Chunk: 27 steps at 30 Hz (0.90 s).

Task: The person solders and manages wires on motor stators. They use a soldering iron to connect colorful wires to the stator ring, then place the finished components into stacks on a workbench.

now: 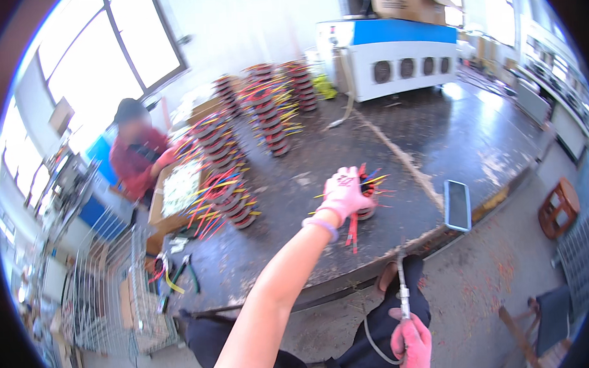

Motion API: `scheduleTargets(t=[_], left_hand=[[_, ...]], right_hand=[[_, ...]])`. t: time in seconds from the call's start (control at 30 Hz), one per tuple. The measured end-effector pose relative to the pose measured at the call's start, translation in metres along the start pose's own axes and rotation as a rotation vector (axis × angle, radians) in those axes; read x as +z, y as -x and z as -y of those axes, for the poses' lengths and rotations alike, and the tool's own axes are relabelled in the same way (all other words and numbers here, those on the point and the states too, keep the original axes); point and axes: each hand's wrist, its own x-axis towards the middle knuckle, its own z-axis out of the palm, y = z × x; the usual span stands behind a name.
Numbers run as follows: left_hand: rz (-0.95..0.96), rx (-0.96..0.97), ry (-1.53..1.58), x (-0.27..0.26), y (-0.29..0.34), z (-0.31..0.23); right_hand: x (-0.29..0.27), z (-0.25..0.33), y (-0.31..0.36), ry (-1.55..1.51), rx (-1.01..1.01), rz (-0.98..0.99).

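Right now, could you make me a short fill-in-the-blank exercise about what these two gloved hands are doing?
1. Both hands wear gloves coloured ____.
2. The left hand rests on a wound coil with coloured ____ sticking out.
3. The right hand grips a thin metal tool with a ____ trailing from it.
4. A phone lies near the table ____.

Missing words: pink; wires; hose; edge

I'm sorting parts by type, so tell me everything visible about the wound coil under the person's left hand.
The coil is a round, dark ring-shaped part with red bands, lying flat on the dark worktable. Thin red and yellow wire leads stick out from it to all sides, some trailing toward the table's edge. The left hand, in a pink glove, rests on top and hides much of it.
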Motion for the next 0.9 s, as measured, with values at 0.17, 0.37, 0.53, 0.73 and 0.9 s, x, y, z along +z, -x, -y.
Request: scheduleTargets(t=[0.17,0.37,0.53,0.73,0.9], left_hand=[[-0.127,0.181,0.164,-0.025,0.048,0.028],[-0.021,0.169,0.193,-0.061,0.177,0.114],[0.057,0.019,0.160,-0.047,0.253,0.186],[0.006,0.065,0.145,-0.030,0.276,0.205],[0.002,0.062,0.124,-0.030,0.275,0.203]], right_hand=[[-0.009,-0.003,0.006,0.081,0.002,0.012],[0.005,-0.012,0.008,0.151,0.135,0.254],[0.044,-0.040,0.009,0.134,0.374,0.405],[0.065,-0.067,0.004,0.278,0.469,0.461],[0.070,-0.076,0.003,0.331,0.479,0.438]])
